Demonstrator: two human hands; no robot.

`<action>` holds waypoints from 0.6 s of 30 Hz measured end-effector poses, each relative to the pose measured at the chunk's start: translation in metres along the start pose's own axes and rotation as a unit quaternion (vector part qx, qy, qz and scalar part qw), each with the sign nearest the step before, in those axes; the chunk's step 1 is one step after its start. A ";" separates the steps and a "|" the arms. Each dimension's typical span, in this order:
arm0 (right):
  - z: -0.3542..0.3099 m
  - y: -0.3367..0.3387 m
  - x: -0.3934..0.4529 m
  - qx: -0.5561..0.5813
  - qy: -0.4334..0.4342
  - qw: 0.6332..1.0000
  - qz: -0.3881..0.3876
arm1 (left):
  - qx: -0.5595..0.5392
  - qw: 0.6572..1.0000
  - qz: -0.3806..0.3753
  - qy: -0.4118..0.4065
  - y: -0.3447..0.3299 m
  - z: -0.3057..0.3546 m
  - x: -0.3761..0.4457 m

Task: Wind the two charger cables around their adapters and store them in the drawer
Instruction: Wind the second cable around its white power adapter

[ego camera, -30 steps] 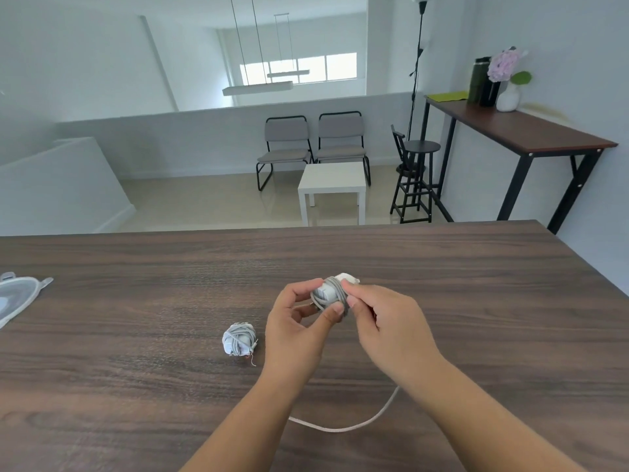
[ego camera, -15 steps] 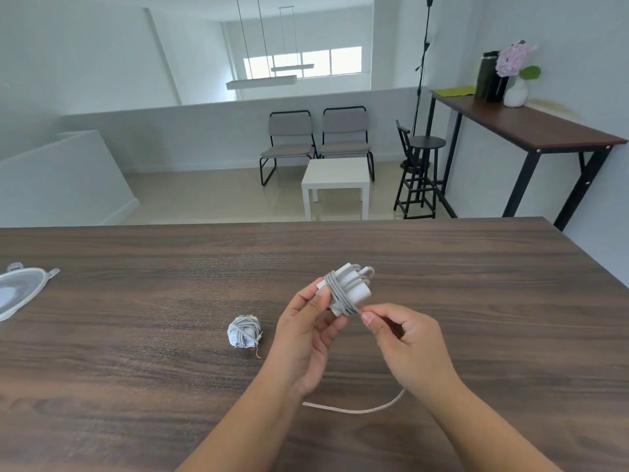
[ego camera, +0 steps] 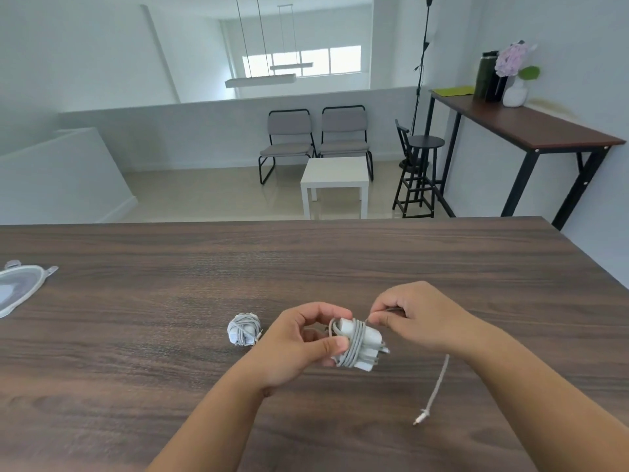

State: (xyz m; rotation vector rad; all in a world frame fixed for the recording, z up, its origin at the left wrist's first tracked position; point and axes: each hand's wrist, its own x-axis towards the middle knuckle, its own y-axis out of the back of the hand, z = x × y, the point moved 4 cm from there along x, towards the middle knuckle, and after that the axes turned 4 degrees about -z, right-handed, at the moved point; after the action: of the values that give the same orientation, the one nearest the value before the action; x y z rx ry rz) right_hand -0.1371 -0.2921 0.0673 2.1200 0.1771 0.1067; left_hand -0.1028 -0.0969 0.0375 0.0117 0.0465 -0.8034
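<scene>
My left hand (ego camera: 299,342) grips a white adapter (ego camera: 357,342) just above the dark wooden table (ego camera: 340,260). Several turns of grey cable circle the adapter's middle. My right hand (ego camera: 418,318) pinches the cable at the adapter's upper right. The loose cable end (ego camera: 434,393) hangs below my right wrist, its plug tip near the tabletop. A second adapter (ego camera: 243,328), fully wound in its cable, lies on the table left of my left hand. No drawer is in view.
A clear plastic lid (ego camera: 20,287) lies at the table's left edge. Beyond the far edge stand two chairs, a white side table (ego camera: 335,175), a black stool and a tall desk (ego camera: 531,127) along the right wall.
The adapter has turned and come lower, and more cable is wound on it. My right hand rose to the adapter's upper right. The loose tail is shorter and now hangs on the right.
</scene>
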 end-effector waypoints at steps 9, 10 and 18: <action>-0.020 -0.022 -0.002 -0.076 0.030 0.982 0.169 | 0.112 0.964 0.235 -0.047 -0.002 -0.010 0.007; -0.021 -0.024 -0.004 -0.067 0.032 0.978 0.196 | 0.101 0.962 0.247 -0.054 -0.003 -0.010 0.007; -0.031 -0.034 -0.017 -0.014 0.040 0.937 0.346 | -0.099 0.954 0.271 -0.078 -0.024 -0.005 0.010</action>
State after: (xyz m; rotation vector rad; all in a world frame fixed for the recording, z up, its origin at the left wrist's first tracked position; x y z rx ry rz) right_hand -0.1615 -0.2510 0.0545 2.0611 -0.5308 0.6049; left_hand -0.1137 -0.1203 0.0320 -0.2204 -0.0257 -0.2449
